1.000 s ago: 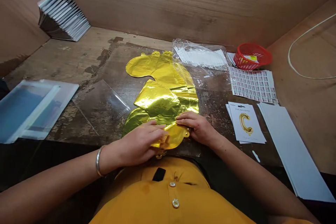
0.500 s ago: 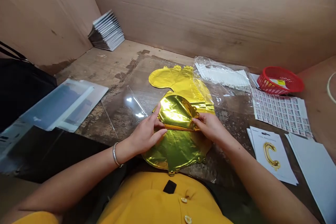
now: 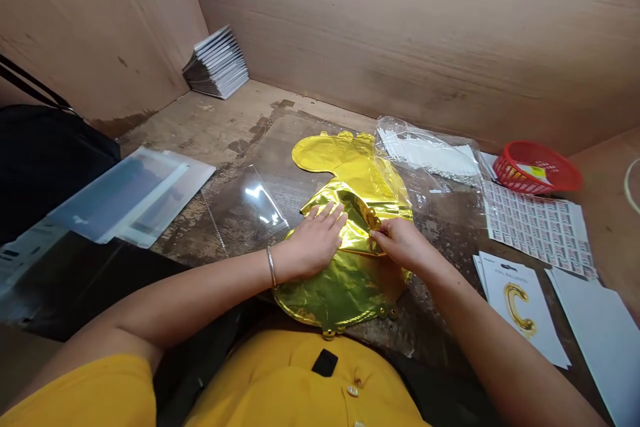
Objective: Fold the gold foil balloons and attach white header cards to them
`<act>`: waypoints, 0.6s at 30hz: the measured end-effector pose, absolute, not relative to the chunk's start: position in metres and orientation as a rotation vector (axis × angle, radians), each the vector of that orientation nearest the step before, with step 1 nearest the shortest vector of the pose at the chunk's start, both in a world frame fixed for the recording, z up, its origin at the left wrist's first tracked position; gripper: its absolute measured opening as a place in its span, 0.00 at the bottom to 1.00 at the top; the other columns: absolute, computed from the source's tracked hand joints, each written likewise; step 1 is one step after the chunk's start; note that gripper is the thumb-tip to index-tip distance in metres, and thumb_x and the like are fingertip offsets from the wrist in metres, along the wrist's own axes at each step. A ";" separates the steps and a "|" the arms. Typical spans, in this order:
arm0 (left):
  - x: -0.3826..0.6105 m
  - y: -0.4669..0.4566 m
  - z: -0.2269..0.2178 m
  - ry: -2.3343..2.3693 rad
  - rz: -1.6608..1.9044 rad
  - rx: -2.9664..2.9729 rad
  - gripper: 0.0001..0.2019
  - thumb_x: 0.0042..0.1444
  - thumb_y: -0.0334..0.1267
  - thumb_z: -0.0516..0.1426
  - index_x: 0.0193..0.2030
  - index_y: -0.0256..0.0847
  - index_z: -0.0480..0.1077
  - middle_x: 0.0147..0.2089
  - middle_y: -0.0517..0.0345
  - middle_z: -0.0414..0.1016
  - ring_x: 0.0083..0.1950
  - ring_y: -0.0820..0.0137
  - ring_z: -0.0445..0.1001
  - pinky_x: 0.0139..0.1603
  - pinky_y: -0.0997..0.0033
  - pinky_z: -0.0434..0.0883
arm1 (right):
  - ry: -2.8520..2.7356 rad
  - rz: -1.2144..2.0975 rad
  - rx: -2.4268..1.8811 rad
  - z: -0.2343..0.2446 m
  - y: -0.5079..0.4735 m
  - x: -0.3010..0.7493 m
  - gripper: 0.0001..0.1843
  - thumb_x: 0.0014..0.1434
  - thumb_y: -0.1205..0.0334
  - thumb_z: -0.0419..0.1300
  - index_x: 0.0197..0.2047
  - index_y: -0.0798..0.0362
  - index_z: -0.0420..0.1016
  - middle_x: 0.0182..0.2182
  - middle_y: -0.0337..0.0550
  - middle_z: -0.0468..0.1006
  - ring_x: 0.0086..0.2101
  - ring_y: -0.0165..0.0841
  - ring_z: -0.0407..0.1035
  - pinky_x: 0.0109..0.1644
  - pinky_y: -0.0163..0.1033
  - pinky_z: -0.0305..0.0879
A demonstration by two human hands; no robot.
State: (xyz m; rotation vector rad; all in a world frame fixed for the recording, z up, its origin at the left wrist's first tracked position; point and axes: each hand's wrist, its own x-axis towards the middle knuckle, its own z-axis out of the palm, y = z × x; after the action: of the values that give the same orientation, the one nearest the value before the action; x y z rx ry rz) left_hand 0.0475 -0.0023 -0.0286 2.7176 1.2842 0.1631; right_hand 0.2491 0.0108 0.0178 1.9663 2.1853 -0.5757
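A gold foil balloon lies flat on the worn wooden bench, with its upper part stretching away from me and a lower lobe near my body. One part of the foil is folded over as a shiny flap. My left hand rests flat on the foil with its fingers spread, beside the flap. My right hand pinches the flap's edge near a small gold tab. A bangle circles my left wrist.
A clear plastic sleeve lies left of the balloon, and a bag of white sticks lies beyond it. To the right are a red basket, a label sheet and a packaged letter C balloon card. Wooden walls surround the bench.
My left hand has gone from gripping the foil flap to lying flat on the balloon. The flap now lies lower, folded over, and my right hand still pinches its edge.
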 end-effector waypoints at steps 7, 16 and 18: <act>0.045 -0.003 -0.033 1.235 0.086 2.705 0.27 0.69 0.40 0.41 0.70 0.28 0.51 0.73 0.40 0.45 0.74 0.53 0.43 0.71 0.48 0.49 | 2.796 0.097 1.705 -0.005 -0.010 0.237 0.26 0.67 0.59 0.48 0.65 0.61 0.63 0.63 0.59 0.65 0.62 0.46 0.58 0.63 0.51 0.56; 0.023 0.026 -0.013 1.624 0.026 2.553 0.30 0.67 0.45 0.44 0.71 0.29 0.50 0.74 0.37 0.43 0.74 0.47 0.41 0.69 0.36 0.43 | 2.731 -0.208 1.494 -0.033 -0.012 0.235 0.39 0.66 0.44 0.45 0.71 0.62 0.48 0.70 0.57 0.46 0.69 0.45 0.41 0.70 0.55 0.44; 0.019 0.031 -0.013 1.482 0.054 2.651 0.30 0.68 0.47 0.43 0.72 0.34 0.49 0.74 0.42 0.42 0.75 0.52 0.39 0.70 0.38 0.41 | 2.716 -0.216 1.502 -0.031 -0.012 0.235 0.40 0.66 0.44 0.45 0.71 0.62 0.47 0.70 0.57 0.46 0.69 0.46 0.40 0.70 0.56 0.44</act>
State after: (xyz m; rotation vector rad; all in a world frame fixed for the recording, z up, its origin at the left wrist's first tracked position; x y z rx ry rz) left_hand 0.0188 0.0314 -0.0132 2.6508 1.4815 0.0538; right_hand 0.2346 -0.0121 -0.0305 1.5017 2.7155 -0.2156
